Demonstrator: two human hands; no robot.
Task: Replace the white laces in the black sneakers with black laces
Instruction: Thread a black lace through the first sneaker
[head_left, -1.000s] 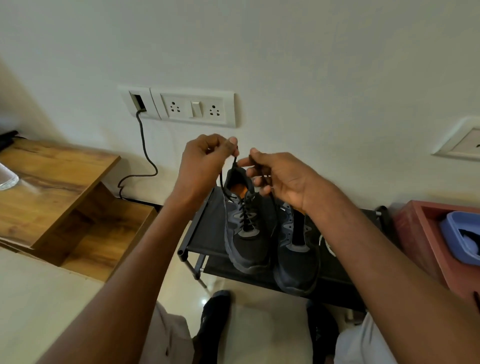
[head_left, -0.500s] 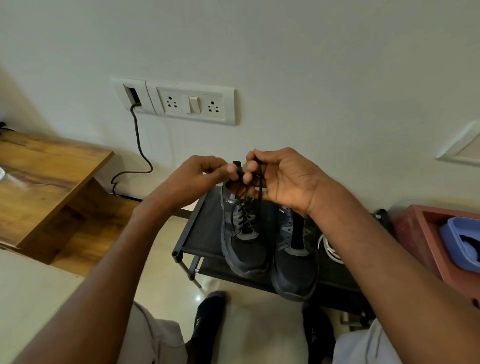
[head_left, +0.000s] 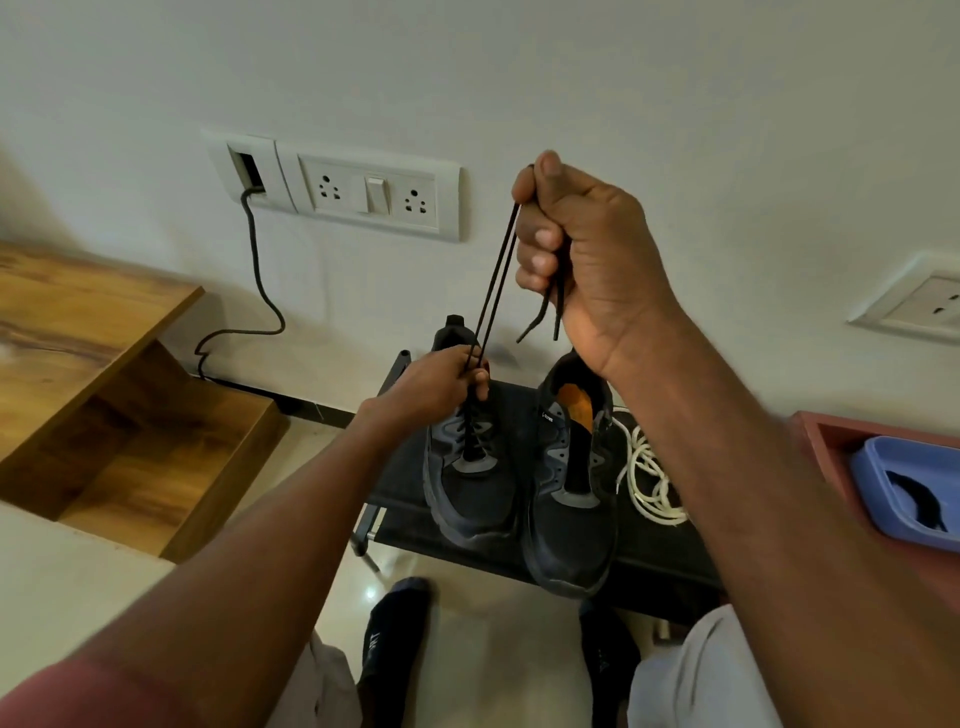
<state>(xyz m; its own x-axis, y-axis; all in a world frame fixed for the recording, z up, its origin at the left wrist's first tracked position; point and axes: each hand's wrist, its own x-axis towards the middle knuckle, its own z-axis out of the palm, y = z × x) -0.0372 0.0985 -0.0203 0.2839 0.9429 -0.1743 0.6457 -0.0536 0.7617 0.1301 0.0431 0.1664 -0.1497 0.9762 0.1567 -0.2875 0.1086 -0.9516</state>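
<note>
Head view: your right hand (head_left: 587, 249) is fisted around both ends of the black lace (head_left: 493, 291), drawn taut above the left sneaker (head_left: 470, 483); your left hand (head_left: 441, 382) pinches the strands at its collar. Thin, limp and light, the cord likely slips; grip near the tips. White laces (head_left: 649, 478) lie beside the unlaced right sneaker (head_left: 569, 525).

Open air above both sneakers (head_left: 519, 488), crossed by taut black laces (head_left: 496, 280); white laces (head_left: 647, 480) piled right; wall (head_left: 623, 78) seemingly close behind.
</note>
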